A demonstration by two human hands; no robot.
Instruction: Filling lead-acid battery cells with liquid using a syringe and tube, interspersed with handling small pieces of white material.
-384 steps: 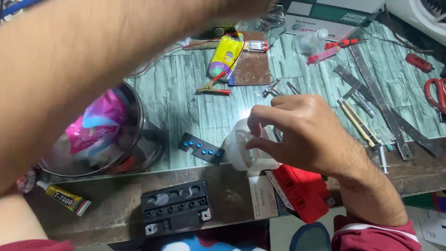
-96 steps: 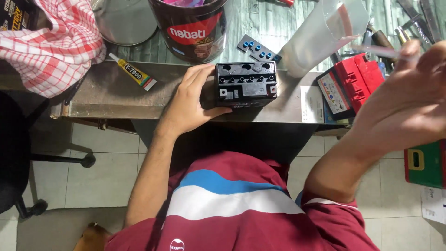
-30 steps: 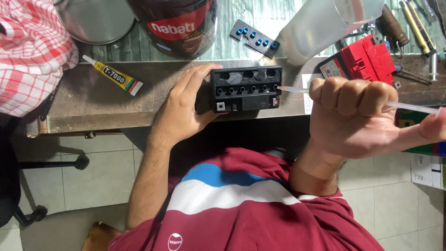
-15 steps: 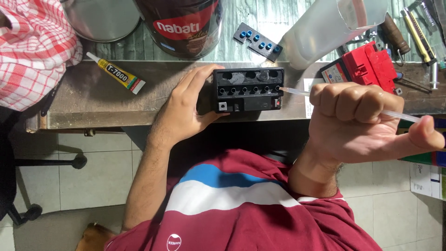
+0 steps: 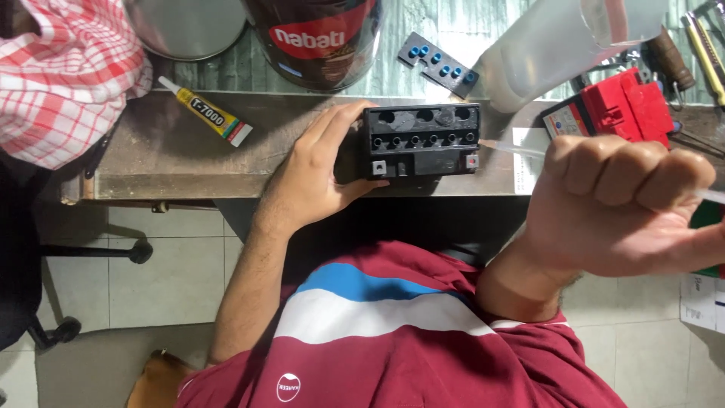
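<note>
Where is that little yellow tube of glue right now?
In the head view, the yellow glue tube lies on the bench left of the left hand, between the red checked cloth and the dark round tin.

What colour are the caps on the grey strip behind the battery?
Blue, on the grey strip, clearest in the head view.

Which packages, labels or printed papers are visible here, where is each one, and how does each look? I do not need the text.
Round tin: bench top centre, dark body, red label band.
Glue tube: left of the left hand, slim, yellow and black, white cap.
Red box: right side, above the right hand, with a pale printed label on its left part.
White paper sheet: right edge, on the floor side, printed.
</note>
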